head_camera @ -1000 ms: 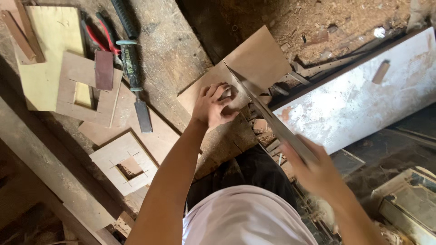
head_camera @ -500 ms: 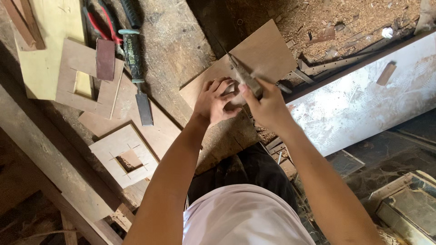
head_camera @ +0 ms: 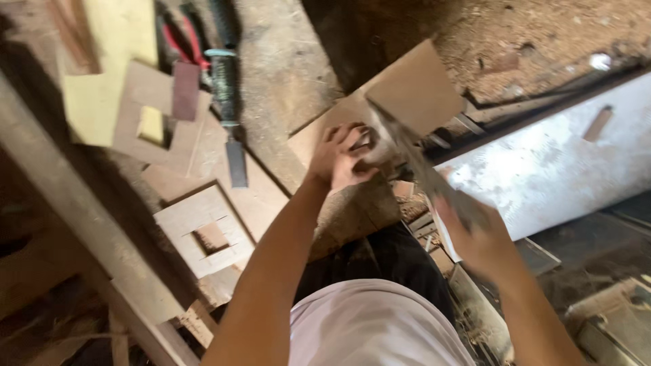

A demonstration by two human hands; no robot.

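Two hands share the sawing: nearest, the right hand (head_camera: 475, 237) is closed around the handle of a handsaw (head_camera: 413, 163), blurred in mid-stroke. Just beyond, the left hand (head_camera: 342, 159) presses flat on a thin brown board (head_camera: 407, 88) lying on the bench (head_camera: 278, 81) with its far part overhanging the edge. Judging by the blade at the board's near edge, the cut looks unfinished. Farther left lie wooden frames (head_camera: 200, 230) and a chisel (head_camera: 227, 102).

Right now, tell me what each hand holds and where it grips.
The right hand grips a handsaw by its handle. The left hand presses flat on the thin wooden board, beside the blade.
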